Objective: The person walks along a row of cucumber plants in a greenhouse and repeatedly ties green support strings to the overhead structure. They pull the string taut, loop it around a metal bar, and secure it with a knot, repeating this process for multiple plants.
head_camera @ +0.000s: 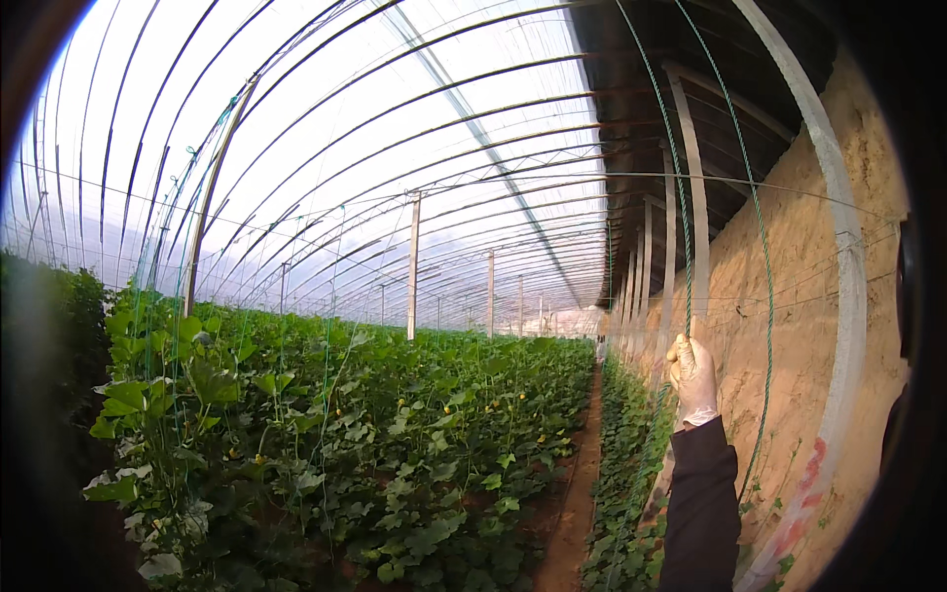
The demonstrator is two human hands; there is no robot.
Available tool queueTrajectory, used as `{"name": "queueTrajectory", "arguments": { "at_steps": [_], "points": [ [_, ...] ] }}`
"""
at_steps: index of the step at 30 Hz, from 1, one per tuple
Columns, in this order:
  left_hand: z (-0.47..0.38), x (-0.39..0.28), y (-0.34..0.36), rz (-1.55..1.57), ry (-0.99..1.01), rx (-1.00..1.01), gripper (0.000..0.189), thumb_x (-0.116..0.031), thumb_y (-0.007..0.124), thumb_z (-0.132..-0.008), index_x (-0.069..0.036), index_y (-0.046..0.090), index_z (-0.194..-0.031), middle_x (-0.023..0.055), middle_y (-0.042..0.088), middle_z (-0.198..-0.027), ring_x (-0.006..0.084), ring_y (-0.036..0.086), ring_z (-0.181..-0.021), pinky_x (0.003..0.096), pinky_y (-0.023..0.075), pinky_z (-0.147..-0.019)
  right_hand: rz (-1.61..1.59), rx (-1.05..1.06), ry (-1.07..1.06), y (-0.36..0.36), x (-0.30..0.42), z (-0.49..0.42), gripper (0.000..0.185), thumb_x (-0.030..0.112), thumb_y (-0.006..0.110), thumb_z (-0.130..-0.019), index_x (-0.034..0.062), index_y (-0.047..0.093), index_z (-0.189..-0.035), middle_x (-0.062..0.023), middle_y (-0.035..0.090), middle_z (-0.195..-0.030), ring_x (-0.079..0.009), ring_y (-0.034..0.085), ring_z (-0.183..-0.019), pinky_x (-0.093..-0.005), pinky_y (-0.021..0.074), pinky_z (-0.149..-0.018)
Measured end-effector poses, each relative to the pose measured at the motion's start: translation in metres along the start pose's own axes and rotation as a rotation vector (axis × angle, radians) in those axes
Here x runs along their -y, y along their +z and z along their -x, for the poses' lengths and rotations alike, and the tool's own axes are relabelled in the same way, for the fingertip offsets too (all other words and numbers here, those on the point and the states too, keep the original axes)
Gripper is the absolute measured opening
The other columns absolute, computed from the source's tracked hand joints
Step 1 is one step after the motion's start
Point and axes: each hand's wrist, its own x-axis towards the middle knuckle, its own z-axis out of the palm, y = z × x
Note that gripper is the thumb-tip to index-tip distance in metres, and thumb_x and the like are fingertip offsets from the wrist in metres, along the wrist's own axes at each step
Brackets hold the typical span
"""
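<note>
My right hand [694,374], in a thin pale glove with a dark sleeve, is raised at the right and closed around a green twisted rope [678,200]. Above the fist the rope runs taut up towards the roof. Below it the rope hangs down over the plants and blurs among the leaves. A second green rope [764,244] dangles to the right, apart from the hand. My left hand is out of view.
Dense vine plants with yellow flowers [414,444] fill the left, with green strings [328,355] rising from them. A narrow dirt path [584,473] runs ahead. Concrete posts [847,281] stand along an earthen wall [799,355]. Curved poles [444,96] carry the plastic roof.
</note>
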Motion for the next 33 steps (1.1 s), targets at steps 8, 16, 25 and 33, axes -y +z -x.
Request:
{"name": "queueTrajectory", "arguments": {
  "at_steps": [8, 16, 25, 33],
  "points": [
    [-0.137, -0.140, -0.068, -0.210, 0.510, -0.057, 0.025, -0.026, 0.057, -0.090, -0.003, 0.065, -0.099, 0.0096, 0.067, -0.081, 0.0179, 0.064, -0.073, 0.0323, 0.0521, -0.066, -0.140, -0.096, -0.103, -0.052, -0.044, 0.033, 0.043, 0.044, 0.042, -0.097, 0.0087, 0.045, -0.071, 0.0067, 0.027, -0.051, -0.0032, 0.022, -0.039, -0.0222, 0.0163, -0.038],
    [-0.169, -0.337, -0.055, -0.331, 0.756, 0.105, 0.040, -0.026, 0.051, -0.094, 0.002, 0.050, -0.123, 0.0159, 0.058, -0.119, 0.0232, 0.056, -0.107, 0.0352, 0.0439, -0.092, -0.274, -0.174, 0.128, -0.015, -0.159, 0.122, 0.046, 0.043, 0.043, -0.096, 0.0088, 0.042, -0.066, 0.0030, 0.033, -0.054, -0.0061, 0.030, -0.042, -0.0243, 0.0203, -0.041],
    [-0.180, -0.548, 0.034, 0.193, 1.123, 0.244, 0.034, -0.020, 0.045, -0.098, 0.001, 0.045, -0.124, 0.0046, 0.057, -0.094, 0.0123, 0.053, -0.089, 0.0284, 0.0444, -0.081, -0.179, -0.166, 0.163, -0.010, -0.162, 0.128, 0.048, 0.044, 0.042, -0.097, 0.0062, 0.043, -0.067, 0.0015, 0.037, -0.056, -0.0059, 0.034, -0.048, -0.0246, 0.0231, -0.044],
    [-0.212, -0.490, 0.076, 0.092, 0.988, 0.195, 0.021, -0.019, 0.044, -0.099, 0.000, 0.052, -0.103, 0.0003, 0.051, -0.082, 0.0083, 0.045, -0.075, 0.0252, 0.0424, -0.069, -0.207, -0.216, 0.367, -0.020, -0.198, 0.196, 0.041, 0.039, 0.047, -0.096, 0.0052, 0.046, -0.073, -0.0007, 0.042, -0.062, -0.0081, 0.037, -0.051, -0.0243, 0.0273, -0.046]
  ]
}}
